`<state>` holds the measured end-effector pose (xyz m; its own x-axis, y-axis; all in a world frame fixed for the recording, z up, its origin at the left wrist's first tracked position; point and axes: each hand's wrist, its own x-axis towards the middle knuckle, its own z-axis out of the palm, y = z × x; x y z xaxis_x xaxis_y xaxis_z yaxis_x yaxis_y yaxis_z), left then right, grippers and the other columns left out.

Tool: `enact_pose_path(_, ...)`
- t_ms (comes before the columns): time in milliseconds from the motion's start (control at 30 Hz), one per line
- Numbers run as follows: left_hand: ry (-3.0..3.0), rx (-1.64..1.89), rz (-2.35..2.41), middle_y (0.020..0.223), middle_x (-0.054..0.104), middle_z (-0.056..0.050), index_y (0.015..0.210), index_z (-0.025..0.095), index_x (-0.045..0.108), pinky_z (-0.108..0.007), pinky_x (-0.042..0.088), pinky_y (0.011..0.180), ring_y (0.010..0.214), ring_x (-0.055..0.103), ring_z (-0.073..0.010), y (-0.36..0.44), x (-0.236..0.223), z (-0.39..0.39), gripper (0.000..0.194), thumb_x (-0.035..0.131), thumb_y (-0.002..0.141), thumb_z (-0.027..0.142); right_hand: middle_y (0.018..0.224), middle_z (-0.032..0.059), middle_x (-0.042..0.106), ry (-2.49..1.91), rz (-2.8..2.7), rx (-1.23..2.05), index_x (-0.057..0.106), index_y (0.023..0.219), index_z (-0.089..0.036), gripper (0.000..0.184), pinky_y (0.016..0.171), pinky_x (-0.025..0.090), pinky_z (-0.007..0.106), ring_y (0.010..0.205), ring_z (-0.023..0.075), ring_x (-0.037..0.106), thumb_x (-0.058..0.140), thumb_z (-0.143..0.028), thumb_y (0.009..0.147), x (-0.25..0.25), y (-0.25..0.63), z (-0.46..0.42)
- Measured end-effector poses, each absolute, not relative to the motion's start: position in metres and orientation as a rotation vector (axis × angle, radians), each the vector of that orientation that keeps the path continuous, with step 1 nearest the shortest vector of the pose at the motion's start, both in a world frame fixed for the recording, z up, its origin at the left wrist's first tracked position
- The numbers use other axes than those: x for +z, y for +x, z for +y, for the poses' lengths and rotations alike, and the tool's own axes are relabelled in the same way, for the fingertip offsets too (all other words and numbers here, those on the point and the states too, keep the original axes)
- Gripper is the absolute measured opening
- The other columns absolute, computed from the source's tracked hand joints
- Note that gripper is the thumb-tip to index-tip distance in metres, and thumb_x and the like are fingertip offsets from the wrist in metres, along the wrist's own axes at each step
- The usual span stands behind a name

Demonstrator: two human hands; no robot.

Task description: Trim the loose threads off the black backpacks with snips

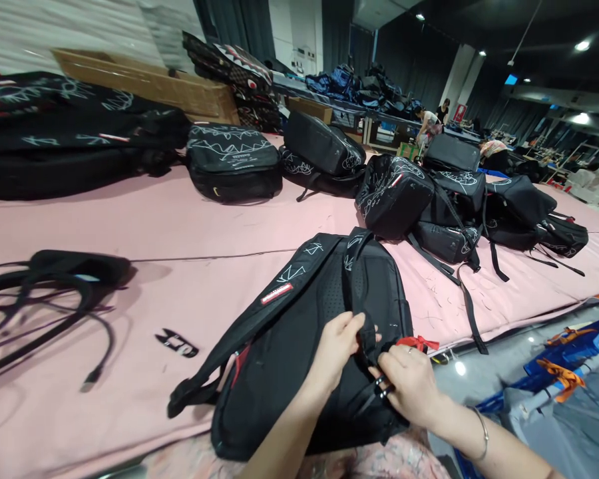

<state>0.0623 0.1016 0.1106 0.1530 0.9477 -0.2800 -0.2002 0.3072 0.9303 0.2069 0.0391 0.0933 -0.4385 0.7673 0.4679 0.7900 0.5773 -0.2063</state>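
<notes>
A black backpack (pixel 274 379) lies before me on the pink table, its padded back panel and shoulder straps facing up. My left hand (pixel 337 349) pinches the right-hand shoulder strap (pixel 357 283) near its lower part. Just to the right, my right hand (pixel 406 382) is closed on the lower end of the same strap. A small shiny dark piece (pixel 382 386) shows under its fingers; its kind is unclear. Beside that hand is a red ribbon (pixel 419 342), tied to something I cannot make out. The other strap, with a red and white label (pixel 277 293), lies loose at the left.
Black thread snips (pixel 177 342) and a black case with a coiled cable (pixel 80 273) lie at left. Several black backpacks (pixel 234 163) line the far side of the pink table (pixel 150 226). At right are blue crates (pixel 554 359). People (pixel 426 126) are in the background.
</notes>
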Motion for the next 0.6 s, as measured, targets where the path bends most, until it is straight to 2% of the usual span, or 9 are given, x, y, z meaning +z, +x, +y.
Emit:
enact_pose_path(67, 0.538, 1.089, 0.923, 0.069, 0.065, -0.008, 0.074, 0.012, 0.055, -0.029, 0.049, 0.06, 0.063, 0.063, -0.0188, 0.064, 0.109, 0.099, 0.019, 0.056, 0.074, 0.03, 0.075, 0.0034, 0.051, -1.279, -2.118, 0.18, 0.051, 0.094, -0.016, 0.013, 0.059, 0.037, 0.027, 0.068, 0.0154, 0.048, 0.044, -0.016, 0.084, 0.096, 0.208, 0.032)
enact_pose_path(167, 0.264, 1.148, 0.882, 0.073, 0.066, -0.014, 0.079, 0.005, 0.057, -0.032, 0.051, 0.065, 0.07, 0.065, -0.0223, 0.063, 0.107, 0.096, 0.016, 0.05, 0.079, 0.019, 0.094, 0.0051, 0.053, -1.303, -1.899, 0.516, 0.04, 0.119, -0.018, 0.043, 0.07, 0.044, 0.026, 0.082, 0.0156, 0.052, 0.056, -0.023, 0.08, 0.102, 0.217, 0.025)
enact_pose_path(200, 0.226, 1.144, 0.882, 0.074, 0.066, -0.016, 0.079, 0.004, 0.058, -0.033, 0.052, 0.066, 0.07, 0.065, -0.0231, 0.062, 0.106, 0.096, 0.016, 0.048, 0.08, 0.017, 0.098, 0.0056, 0.053, -1.31, -1.851, 0.565, 0.038, 0.12, -0.019, 0.044, 0.073, 0.044, 0.026, 0.086, 0.0158, 0.052, 0.056, -0.024, 0.08, 0.105, 0.222, 0.026)
enact_pose_path(333, 0.186, 1.088, 0.828, 0.074, 0.066, -0.018, 0.078, 0.001, 0.059, -0.034, 0.053, 0.065, 0.068, 0.065, -0.0236, 0.062, 0.102, 0.095, 0.02, 0.046, 0.082, 0.015, 0.096, 0.0062, 0.053, -1.253, -1.875, 0.418, 0.048, 0.107, -0.019, 0.021, 0.075, 0.043, 0.03, 0.089, 0.0165, 0.051, 0.044, -0.019, 0.087, 0.11, 0.241, 0.044)
enact_pose_path(433, 0.158, 1.064, 0.813, 0.074, 0.066, -0.017, 0.078, 0.001, 0.059, -0.033, 0.053, 0.065, 0.065, 0.065, -0.0217, 0.062, 0.102, 0.094, 0.021, 0.044, 0.084, 0.015, 0.095, 0.0075, 0.053, -1.177, -2.0, 0.251, 0.05, 0.105, -0.019, 0.019, 0.076, 0.043, 0.032, 0.09, 0.0183, 0.05, 0.047, -0.017, 0.086, 0.108, 0.246, 0.063)
enact_pose_path(600, 0.145, 1.065, 0.807, 0.076, 0.067, -0.014, 0.074, 0.006, 0.058, -0.03, 0.053, 0.064, 0.064, 0.065, -0.0185, 0.062, 0.103, 0.092, 0.017, 0.045, 0.082, 0.012, 0.092, 0.0081, 0.055, -1.042, -2.134, 0.245, 0.052, 0.104, -0.017, 0.018, 0.075, 0.045, 0.033, 0.088, 0.0184, 0.051, 0.049, -0.018, 0.085, 0.106, 0.24, 0.079)
